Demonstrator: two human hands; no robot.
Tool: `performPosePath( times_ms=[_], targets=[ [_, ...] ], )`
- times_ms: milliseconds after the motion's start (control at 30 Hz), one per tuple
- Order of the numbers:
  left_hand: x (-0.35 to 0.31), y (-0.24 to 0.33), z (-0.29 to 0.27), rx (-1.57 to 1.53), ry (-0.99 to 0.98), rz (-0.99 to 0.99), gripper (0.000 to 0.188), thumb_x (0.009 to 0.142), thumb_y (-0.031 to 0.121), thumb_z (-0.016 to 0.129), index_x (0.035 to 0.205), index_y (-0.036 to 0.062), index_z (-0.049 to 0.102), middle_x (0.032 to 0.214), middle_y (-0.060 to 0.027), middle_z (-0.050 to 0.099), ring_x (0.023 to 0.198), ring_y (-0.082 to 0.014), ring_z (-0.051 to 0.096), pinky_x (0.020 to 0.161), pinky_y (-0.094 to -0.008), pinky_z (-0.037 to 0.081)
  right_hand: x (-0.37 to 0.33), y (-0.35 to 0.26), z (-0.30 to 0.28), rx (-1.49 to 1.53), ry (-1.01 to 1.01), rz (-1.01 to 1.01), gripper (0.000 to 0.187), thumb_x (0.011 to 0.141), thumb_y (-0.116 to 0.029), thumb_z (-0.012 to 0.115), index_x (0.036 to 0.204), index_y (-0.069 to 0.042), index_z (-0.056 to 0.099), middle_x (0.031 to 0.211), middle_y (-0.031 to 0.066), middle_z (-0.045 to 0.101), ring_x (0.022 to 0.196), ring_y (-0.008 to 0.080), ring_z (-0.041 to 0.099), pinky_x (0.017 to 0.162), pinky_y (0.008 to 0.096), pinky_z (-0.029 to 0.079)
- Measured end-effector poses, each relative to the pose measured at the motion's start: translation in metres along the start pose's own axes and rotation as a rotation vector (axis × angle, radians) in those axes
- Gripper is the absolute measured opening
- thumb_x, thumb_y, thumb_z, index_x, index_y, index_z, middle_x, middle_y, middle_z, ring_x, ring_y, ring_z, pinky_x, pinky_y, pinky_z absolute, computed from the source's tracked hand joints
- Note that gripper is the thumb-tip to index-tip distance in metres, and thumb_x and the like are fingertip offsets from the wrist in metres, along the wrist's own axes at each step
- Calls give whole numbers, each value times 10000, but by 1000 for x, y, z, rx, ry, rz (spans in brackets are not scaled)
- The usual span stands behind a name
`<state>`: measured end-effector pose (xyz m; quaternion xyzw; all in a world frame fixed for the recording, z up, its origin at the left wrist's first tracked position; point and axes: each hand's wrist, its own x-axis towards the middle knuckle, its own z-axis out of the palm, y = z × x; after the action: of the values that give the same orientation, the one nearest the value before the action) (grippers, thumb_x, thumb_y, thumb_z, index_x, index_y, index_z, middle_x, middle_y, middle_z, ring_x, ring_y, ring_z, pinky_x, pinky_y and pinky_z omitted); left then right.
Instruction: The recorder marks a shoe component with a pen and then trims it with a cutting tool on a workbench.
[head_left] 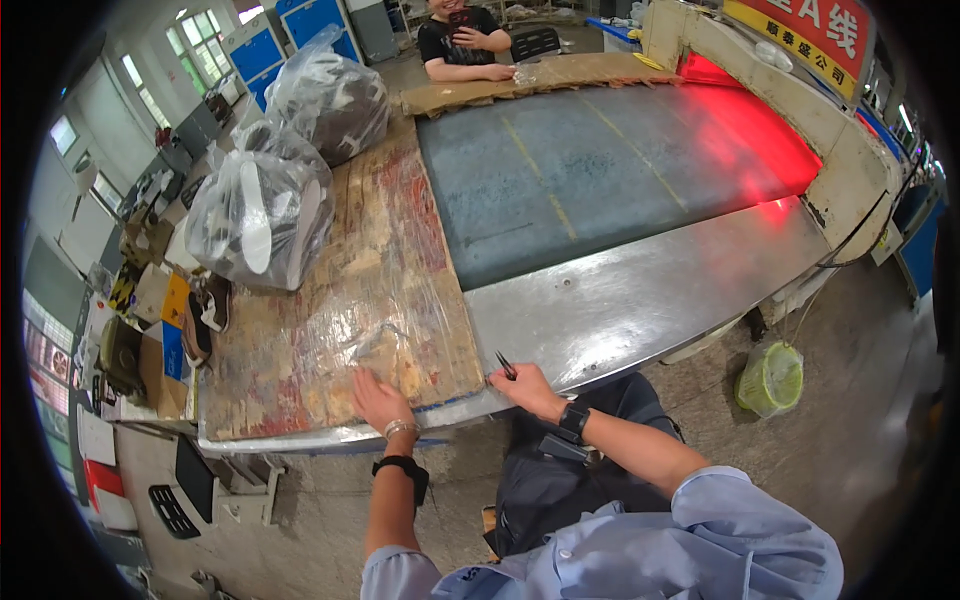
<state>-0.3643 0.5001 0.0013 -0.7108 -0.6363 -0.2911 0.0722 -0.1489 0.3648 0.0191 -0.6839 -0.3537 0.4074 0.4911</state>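
My left hand point(382, 402) lies flat with its fingers spread on a worn wooden board point(345, 330), close to its front edge. The board is stained with paint and looks wrapped in clear film. In my right hand point(532, 392) is a pair of dark, pointed tweezers point(507, 367), tips pointing up and away from me. That hand rests by the board's front right corner, where the bare metal plate point(640, 300) begins. Beyond the plate stretches a grey-green conveyor belt point(570, 170) with yellow lines; nothing lies on it.
Two clear plastic bags, the nearer bag point(225, 215) and the farther bag point(330, 100), hold shoe parts at the left. Red light glows at the machine housing point(850, 190). Across the belt, a person point(465, 40) holds a phone. A lined green basket point(770, 380) stands on the floor.
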Motion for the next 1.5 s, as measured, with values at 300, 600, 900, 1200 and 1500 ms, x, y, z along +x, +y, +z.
performPosePath(
  times_ms=[300,600,900,1200,1500],
  targets=[
    [27,15,12,-51,-10,24,364,853,187,445,1168,42,554,1270,-79,528,1244,-215,416,1056,-398,255,22,-11,-12,31,-21,-37,310,801,-257,609,671,24,597,537,2,519,532,60,448,484,299,383],
    [9,0,20,-4,132,56,320,860,167,414,1098,80,609,1227,-61,566,1197,-210,468,1042,-380,277,11,-6,-3,-100,-134,83,267,728,-250,674,737,16,664,599,70,594,563,123,541,546,286,426],
    [14,-2,19,-33,94,38,313,868,172,432,1109,57,595,1244,-73,551,1221,-220,443,1061,-394,256,10,-16,28,-371,73,117,217,681,-265,691,726,-53,678,651,118,643,618,239,627,585,340,471],
    [15,1,18,-45,47,1,353,872,188,405,1145,54,584,1283,-68,522,1244,-210,418,1079,-386,232,14,-9,13,-208,-79,51,196,677,-225,671,723,-35,669,619,115,623,577,220,603,572,338,463],
    [13,-1,16,2,94,48,328,860,167,421,1119,70,598,1248,-63,550,1220,-201,446,1054,-375,261,-2,-25,31,-397,70,119,227,719,-261,663,730,-36,688,681,152,647,675,286,645,610,365,482]
  ],
)
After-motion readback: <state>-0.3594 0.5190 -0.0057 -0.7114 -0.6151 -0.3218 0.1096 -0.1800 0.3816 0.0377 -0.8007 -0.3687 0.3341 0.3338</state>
